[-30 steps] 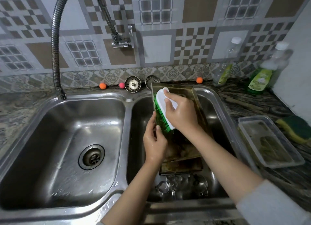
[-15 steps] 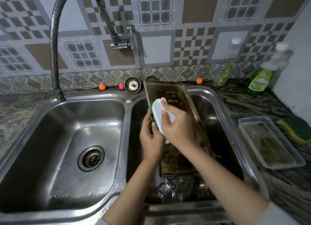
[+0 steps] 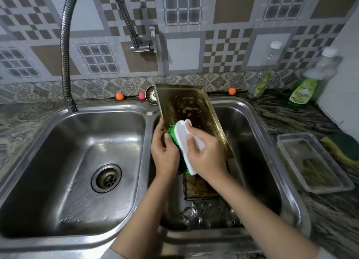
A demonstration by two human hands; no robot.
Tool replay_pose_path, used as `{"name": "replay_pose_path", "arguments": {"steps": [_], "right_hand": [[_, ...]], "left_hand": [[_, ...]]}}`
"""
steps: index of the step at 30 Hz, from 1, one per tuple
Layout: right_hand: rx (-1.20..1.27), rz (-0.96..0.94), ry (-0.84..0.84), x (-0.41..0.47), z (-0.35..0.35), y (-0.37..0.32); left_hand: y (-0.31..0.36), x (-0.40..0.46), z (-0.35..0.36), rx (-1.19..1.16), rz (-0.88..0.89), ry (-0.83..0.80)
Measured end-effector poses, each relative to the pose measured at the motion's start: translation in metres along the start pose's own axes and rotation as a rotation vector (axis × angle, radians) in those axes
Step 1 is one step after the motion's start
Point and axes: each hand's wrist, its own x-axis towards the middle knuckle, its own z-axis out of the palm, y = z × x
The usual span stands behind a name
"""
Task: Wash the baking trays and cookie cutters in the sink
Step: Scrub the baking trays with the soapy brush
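at the far left a coiled metal faucet hose [image 3: 65, 51] arched up from the counter and came down to a wall tap [image 3: 142, 43]. below it the left basin [image 3: 73, 161] of the steel double sink lay wet, with its round drain [image 3: 106, 178] near the middle. behind the basins, along the tiled wall, sat an orange ball [image 3: 119, 96], a pink ball [image 3: 142, 96] and a metal strainer [image 3: 151, 94] leaning just beside the tray's far corner.

over the divider and the right basin [image 3: 258, 161] a brownish baking tray [image 3: 190, 111] stood tilted, its far end raised toward the wall, its inside spotted with suds. the left hand [image 3: 165, 152] gripped the tray's left rim, fingers curled round the edge. the right hand [image 3: 204, 152] was wrapped round the white back of a scrub brush [image 3: 186, 142], whose green bristles were pressed against the tray's inside. under the tilted tray a second dirty tray [image 3: 200, 187] lay in the right basin, and nearer still a cluster of metal cookie cutters [image 3: 204, 214] rested on the basin floor.

farther right another orange ball [image 3: 232, 91] sat at the wall, then a clear bottle [image 3: 266, 68] and a green soap bottle [image 3: 310, 80], blurred. on the right counter lay a clear plastic container [image 3: 314, 163], and just beside it a green and yellow sponge [image 3: 343, 150].
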Motion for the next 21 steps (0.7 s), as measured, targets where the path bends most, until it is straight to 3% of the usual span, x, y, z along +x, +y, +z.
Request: {"name": "replay_pose_path", "arguments": {"steps": [4,8,14,18,21], "right_hand": [[-0.11,0.007,0.043,0.033,-0.013,0.015],[-0.176,0.234,0.132,0.087,-0.031,0.03],[-0.096,-0.043,-0.077,0.021,-0.015,0.001],[-0.157,0.094,0.031,0.049,-0.041,0.043],[-0.128,0.133,0.076,0.05,-0.034,0.036]], "left_hand": [[0.006,-0.007,0.0,0.017,0.038,-0.029],[0.009,-0.02,0.003,0.058,0.084,-0.097],[0.001,-0.006,-0.001,0.033,0.037,-0.021],[0.003,-0.008,-0.008,0.068,0.057,-0.04],[0.007,-0.014,0.002,0.097,0.079,-0.102]]}}
